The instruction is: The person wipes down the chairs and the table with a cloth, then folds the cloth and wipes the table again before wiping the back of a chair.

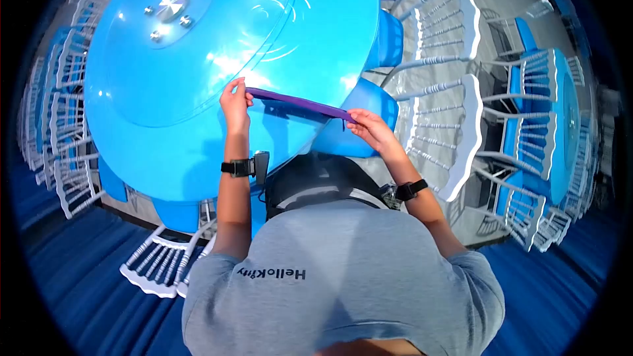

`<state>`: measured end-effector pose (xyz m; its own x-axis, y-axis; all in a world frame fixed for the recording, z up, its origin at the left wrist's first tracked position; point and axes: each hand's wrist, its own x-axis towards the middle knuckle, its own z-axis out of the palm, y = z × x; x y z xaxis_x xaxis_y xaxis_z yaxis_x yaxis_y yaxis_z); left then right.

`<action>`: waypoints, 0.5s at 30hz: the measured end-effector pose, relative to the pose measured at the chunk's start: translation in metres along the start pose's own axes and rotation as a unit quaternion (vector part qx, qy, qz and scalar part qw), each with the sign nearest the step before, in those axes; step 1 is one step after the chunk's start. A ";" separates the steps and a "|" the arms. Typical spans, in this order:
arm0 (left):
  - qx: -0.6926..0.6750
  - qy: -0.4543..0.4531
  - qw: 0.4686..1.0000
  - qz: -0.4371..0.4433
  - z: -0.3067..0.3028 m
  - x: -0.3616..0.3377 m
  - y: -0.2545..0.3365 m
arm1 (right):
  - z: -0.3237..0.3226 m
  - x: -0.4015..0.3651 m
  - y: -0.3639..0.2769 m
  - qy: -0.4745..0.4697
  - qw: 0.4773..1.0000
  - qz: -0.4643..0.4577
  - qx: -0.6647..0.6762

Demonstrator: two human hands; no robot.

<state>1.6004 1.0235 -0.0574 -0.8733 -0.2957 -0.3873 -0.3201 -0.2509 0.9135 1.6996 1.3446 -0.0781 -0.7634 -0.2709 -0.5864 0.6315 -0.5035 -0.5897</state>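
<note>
A narrow purple strip of cloth (297, 103) is stretched between my two hands, above the near edge of a round blue table (151, 151). My left hand (236, 100) pinches its left end over the tabletop. The other end is in the closed fingers of my right hand (369, 128), beside the table edge and above a blue chair seat (359, 135). A short dark piece hangs from the strip near my right fingers. The strip slopes slightly down toward the right.
A raised round centre with metal knobs (173, 6) is on the table. White chairs with blue seats surround it, the nearest ones at right (461, 138) and lower left (155, 267). Another blue table (566, 125) with white chairs is at far right.
</note>
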 end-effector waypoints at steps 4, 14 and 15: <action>0.075 -0.067 0.995 -0.018 -0.025 -0.015 0.048 | 0.019 -0.003 -0.001 -0.040 0.992 0.106 -0.048; 0.026 -0.008 1.000 -0.014 -0.090 -0.038 0.075 | 0.072 0.011 0.018 -0.221 0.947 0.230 -0.046; 0.004 0.003 1.000 0.005 -0.078 -0.028 0.068 | 0.070 0.013 0.016 -0.224 0.946 0.231 -0.045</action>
<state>1.6318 0.9431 0.0057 -0.8739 -0.3034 -0.3797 -0.3154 -0.2403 0.9180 1.6900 1.2753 -0.0566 -0.3722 -0.7755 -0.5100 0.9049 -0.1810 -0.3851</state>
